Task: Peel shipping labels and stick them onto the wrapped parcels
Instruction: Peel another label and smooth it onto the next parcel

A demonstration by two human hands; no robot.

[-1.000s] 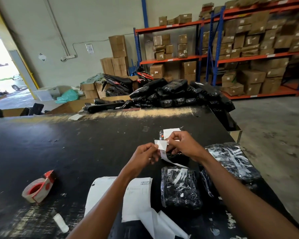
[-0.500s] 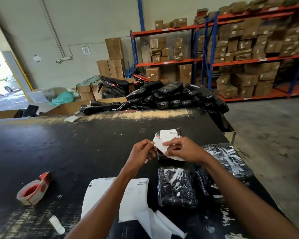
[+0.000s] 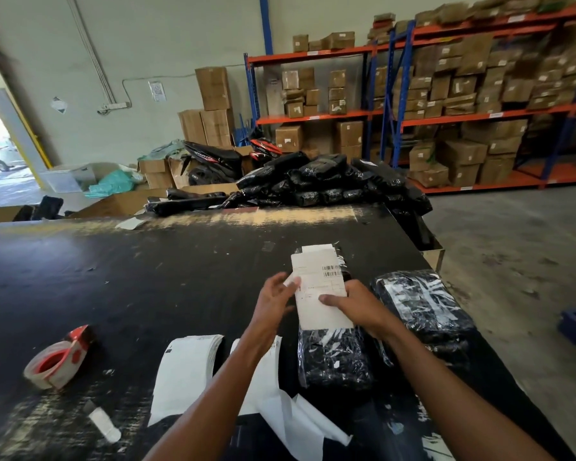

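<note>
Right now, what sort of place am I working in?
Most likely a warehouse packing area: steel racks loaded with cardboard boxes, a heap of black wrapped parcels behind the bench, and a shipping label being handled.

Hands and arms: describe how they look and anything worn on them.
Left hand and right hand are bare, without gloves. No ring, watch or band shows. Left forearm and right forearm are uncovered to the picture's edge; no sleeve comes into view.

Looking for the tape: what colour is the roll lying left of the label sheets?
The tape roll is off-white outside, red inside; the head view shows it.
</note>
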